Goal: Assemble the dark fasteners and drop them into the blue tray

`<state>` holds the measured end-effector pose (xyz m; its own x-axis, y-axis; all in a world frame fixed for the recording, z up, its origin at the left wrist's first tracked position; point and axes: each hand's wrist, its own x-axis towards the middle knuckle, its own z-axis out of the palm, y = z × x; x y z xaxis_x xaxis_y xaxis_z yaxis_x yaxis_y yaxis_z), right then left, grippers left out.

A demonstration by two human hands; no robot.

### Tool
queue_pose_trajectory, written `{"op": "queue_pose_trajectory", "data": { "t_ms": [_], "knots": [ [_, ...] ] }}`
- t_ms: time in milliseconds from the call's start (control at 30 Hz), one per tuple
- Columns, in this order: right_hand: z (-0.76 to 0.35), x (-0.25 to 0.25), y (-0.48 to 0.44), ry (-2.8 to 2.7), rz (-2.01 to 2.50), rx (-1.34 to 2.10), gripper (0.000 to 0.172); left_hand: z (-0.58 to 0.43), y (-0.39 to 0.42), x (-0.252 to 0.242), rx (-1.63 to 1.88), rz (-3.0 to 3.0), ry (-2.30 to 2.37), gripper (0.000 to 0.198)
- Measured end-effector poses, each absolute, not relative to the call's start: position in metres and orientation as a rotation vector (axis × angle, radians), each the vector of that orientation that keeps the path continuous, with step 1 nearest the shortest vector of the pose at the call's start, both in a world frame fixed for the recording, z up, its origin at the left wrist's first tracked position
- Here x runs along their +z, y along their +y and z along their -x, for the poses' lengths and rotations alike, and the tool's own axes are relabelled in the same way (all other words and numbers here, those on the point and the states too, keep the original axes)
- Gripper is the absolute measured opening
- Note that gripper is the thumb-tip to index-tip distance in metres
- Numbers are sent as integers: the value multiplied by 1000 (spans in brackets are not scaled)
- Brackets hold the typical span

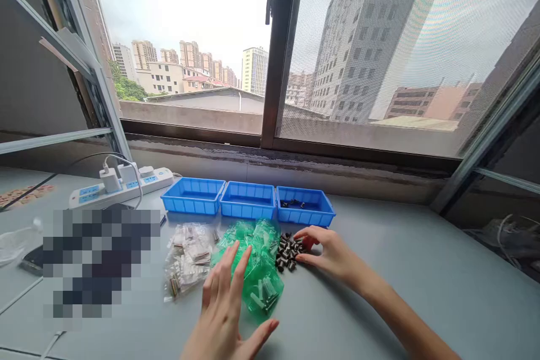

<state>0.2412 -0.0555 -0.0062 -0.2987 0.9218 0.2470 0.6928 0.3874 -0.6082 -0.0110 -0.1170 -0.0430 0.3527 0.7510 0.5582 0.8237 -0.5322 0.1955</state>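
Observation:
My left hand (225, 304) hovers over or rests on the near part of the green plastic bags (264, 275), its fingers spread and nothing in its grasp. Through the green film, pale plugs and screws show. At the right edge of a loose pile of small dark metal cylinders (287, 253) is my right hand (323, 250). Its thumb and index finger are apart, with the fingertips touching or close to the cylinders; the other fingers are partly hidden. Left of the green bags lie clear bags (192, 256) holding white packets and some brass-coloured pieces.
Behind the bags stand three blue bins: a left bin (194, 208), a middle bin (248, 212) and a right bin (306, 217) with a few small dark parts inside. A white power strip (158, 180) with plugs, cables and a blurred-out dark object (97, 264) occupy the left side.

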Motion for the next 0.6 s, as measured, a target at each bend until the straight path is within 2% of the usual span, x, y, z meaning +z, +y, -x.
{"op": "queue_pose_trajectory", "data": {
  "t_ms": [467,600],
  "knots": [
    [-240,0,-59,-1907,1376,627,23,11,-118,-41,-835,2546,-1481,76],
    [-237,5,-62,-1813,1392,695,21,10,-119,-38,-825,2546,-1464,67]
  ]
}}
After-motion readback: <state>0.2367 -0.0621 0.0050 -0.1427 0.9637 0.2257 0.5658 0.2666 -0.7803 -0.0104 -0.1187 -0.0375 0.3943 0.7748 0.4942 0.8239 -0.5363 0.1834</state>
